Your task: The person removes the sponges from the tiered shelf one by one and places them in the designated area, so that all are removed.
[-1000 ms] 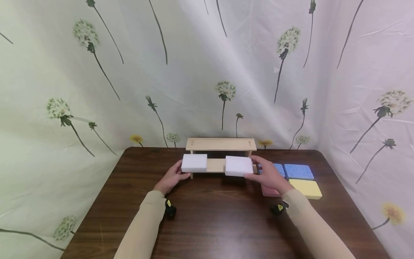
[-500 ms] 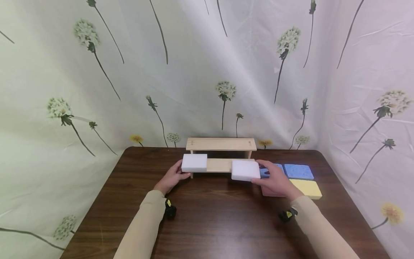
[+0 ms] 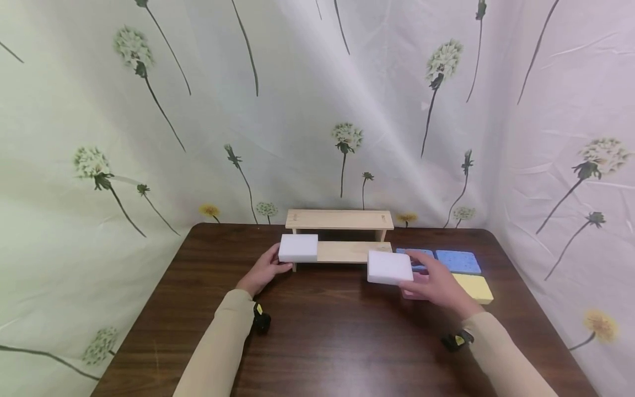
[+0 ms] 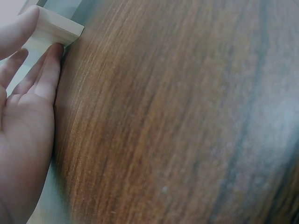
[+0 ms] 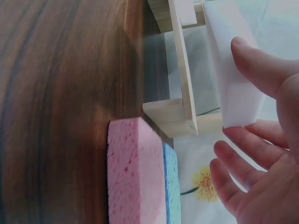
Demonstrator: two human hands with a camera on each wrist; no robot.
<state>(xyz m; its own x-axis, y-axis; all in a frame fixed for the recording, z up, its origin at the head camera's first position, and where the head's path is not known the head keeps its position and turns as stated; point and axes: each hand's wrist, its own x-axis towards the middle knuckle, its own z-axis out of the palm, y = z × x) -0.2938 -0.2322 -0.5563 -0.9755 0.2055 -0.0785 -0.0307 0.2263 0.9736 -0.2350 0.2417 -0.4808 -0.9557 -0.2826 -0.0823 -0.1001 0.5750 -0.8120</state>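
A white sponge (image 3: 299, 248) lies on the left end of the lower step of a two-step wooden rack (image 3: 342, 252). My left hand (image 3: 262, 274) grips its left end, thumb in front and fingers behind. That sponge is hardly seen in the left wrist view, where a wooden leg (image 4: 58, 27) shows by the fingers. A second white sponge (image 3: 389, 268) is pinched in my right hand (image 3: 443, 288), held in the air off the rack's right front. In the right wrist view the thumb lies along this white sponge (image 5: 233, 65), with fingertips at its near end.
Right of the rack, two blue sponges (image 3: 458, 262), a yellow sponge (image 3: 474, 289) and a pink sponge (image 3: 413, 294) lie on the dark wooden table (image 3: 317, 342). My right hand partly covers the group. A dandelion-patterned cloth (image 3: 297, 110) hangs behind.
My right hand has carried its white sponge off the lower step, rightward and toward me. The left hand and its sponge have stayed put.
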